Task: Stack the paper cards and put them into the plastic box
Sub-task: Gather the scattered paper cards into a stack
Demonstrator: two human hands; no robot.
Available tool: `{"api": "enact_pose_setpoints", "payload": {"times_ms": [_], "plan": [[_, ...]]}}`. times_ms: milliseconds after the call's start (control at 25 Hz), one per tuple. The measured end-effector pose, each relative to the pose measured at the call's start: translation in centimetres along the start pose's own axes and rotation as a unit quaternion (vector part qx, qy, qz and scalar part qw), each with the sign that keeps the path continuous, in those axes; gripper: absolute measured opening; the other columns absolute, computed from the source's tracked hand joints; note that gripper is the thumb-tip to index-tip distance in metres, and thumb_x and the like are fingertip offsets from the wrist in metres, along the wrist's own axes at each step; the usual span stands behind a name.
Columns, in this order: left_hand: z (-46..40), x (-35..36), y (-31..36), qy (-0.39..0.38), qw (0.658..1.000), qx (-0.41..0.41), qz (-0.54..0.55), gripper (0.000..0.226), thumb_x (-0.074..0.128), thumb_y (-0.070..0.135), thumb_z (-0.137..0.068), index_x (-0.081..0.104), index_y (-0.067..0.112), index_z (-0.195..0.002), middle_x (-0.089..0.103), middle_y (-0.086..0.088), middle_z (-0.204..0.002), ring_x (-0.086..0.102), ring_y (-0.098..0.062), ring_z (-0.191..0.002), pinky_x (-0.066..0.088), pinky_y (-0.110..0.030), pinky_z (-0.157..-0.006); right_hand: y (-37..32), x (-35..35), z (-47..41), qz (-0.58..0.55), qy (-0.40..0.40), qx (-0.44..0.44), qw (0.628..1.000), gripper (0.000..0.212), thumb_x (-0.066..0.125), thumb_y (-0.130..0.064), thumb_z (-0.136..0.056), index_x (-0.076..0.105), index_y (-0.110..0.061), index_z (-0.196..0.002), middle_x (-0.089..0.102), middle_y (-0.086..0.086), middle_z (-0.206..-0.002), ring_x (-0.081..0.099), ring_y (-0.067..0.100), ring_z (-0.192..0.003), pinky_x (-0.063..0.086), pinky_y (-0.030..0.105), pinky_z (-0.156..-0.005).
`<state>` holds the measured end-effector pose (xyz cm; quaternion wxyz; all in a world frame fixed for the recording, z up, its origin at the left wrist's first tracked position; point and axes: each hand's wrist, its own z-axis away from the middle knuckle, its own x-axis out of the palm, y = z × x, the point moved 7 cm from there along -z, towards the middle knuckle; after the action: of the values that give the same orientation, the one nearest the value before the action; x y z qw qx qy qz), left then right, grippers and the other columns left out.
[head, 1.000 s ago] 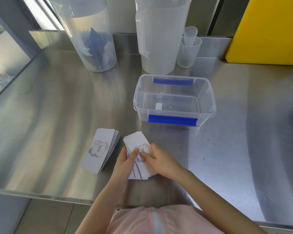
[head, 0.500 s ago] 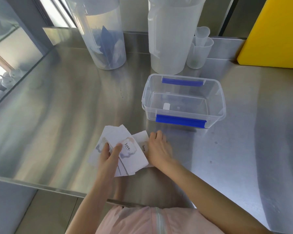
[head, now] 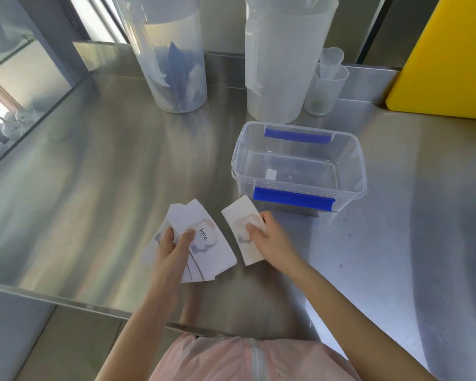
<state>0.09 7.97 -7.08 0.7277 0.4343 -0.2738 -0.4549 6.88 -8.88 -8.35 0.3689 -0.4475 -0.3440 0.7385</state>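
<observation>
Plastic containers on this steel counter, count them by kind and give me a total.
Tall jugs: 2
Small measuring cups, nested: 2
Clear box with blue clips: 1
Total: 5

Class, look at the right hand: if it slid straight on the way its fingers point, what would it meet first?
The right hand holds the small card stack; beyond it the line runs far-left over the table, probably just clearing the fanned cards in the left hand.
</observation>
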Motion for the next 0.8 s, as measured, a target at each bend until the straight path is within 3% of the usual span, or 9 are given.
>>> {"api": "enact_pose_setpoints", "payload": {"times_ms": [120, 200, 360, 520, 640, 720, 800], "plan": [[0.3, 1.1, 0.0, -0.014, 1.000, 0.005, -0.004, 0.011, 0.048, 0.020, -0.088, 0.057, 0.026, -0.090, 0.062, 0.008, -0.087, 0.059, -0.012, -0.081, 0.048, -0.042, -0.084, -1.6, -2.1, 1.2, -0.118, 0.028, -0.028, 0.992, 0.007, 0.049, -0.021, -0.089, 0.046, -0.026, -0.085, 0.055, -0.013, -0.084, 0.055, 0.011, -0.081, 0.043, 0.028, -0.073], [0.4, 2.2, 0.0, -0.030, 1.000, -0.004, 0.000, 0.013, 0.048, 0.022, -0.088, 0.060, 0.028, -0.086, 0.064, 0.008, -0.088, 0.061, -0.015, -0.085, 0.049, -0.045, -0.087, -2.4, -1.9, 1.7, -0.091, 0.021, -0.055, 0.994, 0.004, 0.051, -0.022, -0.088, 0.047, -0.024, -0.087, 0.056, -0.015, -0.082, 0.055, 0.010, -0.080, 0.044, 0.029, -0.074], [1.0, 4.6, 0.4, -0.069, 0.997, 0.012, 0.019, 0.022, 0.046, 0.024, -0.090, 0.057, 0.024, -0.109, 0.066, 0.007, -0.093, 0.063, -0.008, -0.081, 0.052, -0.029, -0.074, -2.6, -0.2, 2.6, 0.006, 0.020, -0.083, 0.996, 0.024, 0.052, -0.029, -0.088, 0.052, -0.014, -0.107, 0.056, 0.004, -0.106, 0.056, 0.019, -0.097, 0.046, 0.033, -0.085], [0.9, 6.2, 0.1, -0.096, 0.995, 0.002, 0.039, 0.031, 0.047, 0.022, -0.090, 0.052, 0.020, -0.121, 0.066, 0.003, -0.102, 0.064, -0.007, -0.083, 0.054, -0.031, -0.079, -1.9, 0.1, 2.6, -0.057, 0.003, -0.057, 0.997, 0.032, 0.050, -0.035, -0.089, 0.049, -0.019, -0.117, 0.058, 0.002, -0.117, 0.058, 0.018, -0.106, 0.049, 0.038, -0.094], [0.9, 7.0, -0.3, -0.099, 0.993, -0.003, 0.060, 0.028, 0.047, 0.019, -0.090, 0.053, 0.021, -0.117, 0.066, 0.003, -0.100, 0.065, -0.006, -0.080, 0.056, -0.025, -0.065, -0.5, -0.1, 3.0, -0.135, -0.038, -0.013, 0.990, 0.028, 0.056, -0.033, -0.086, 0.048, -0.027, -0.112, 0.060, -0.011, -0.105, 0.059, 0.006, -0.095, 0.051, 0.025, -0.087], [0.8, 7.7, -0.2, -0.121, 0.991, 0.016, 0.057, 0.025, 0.047, 0.014, -0.089, 0.053, 0.019, -0.113, 0.066, 0.006, -0.094, 0.065, -0.004, -0.077, 0.054, -0.018, -0.060, 0.3, -1.0, 3.6, -0.126, -0.038, -0.010, 0.991, 0.022, 0.059, -0.028, -0.085, 0.048, -0.029, -0.104, 0.058, -0.018, -0.092, 0.058, 0.000, -0.084, 0.049, 0.013, -0.073], [0.3, 8.0, 0.3, -0.145, 0.988, 0.046, 0.042, 0.018, 0.050, 0.007, -0.087, 0.053, 0.015, -0.104, 0.064, 0.001, -0.090, 0.063, -0.010, -0.080, 0.052, -0.015, -0.063, 0.6, -2.6, 3.9, -0.073, -0.027, -0.028, 0.997, 0.024, 0.061, -0.026, -0.084, 0.050, -0.028, -0.104, 0.059, -0.018, -0.090, 0.059, 0.006, -0.084, 0.047, 0.013, -0.068]]}}
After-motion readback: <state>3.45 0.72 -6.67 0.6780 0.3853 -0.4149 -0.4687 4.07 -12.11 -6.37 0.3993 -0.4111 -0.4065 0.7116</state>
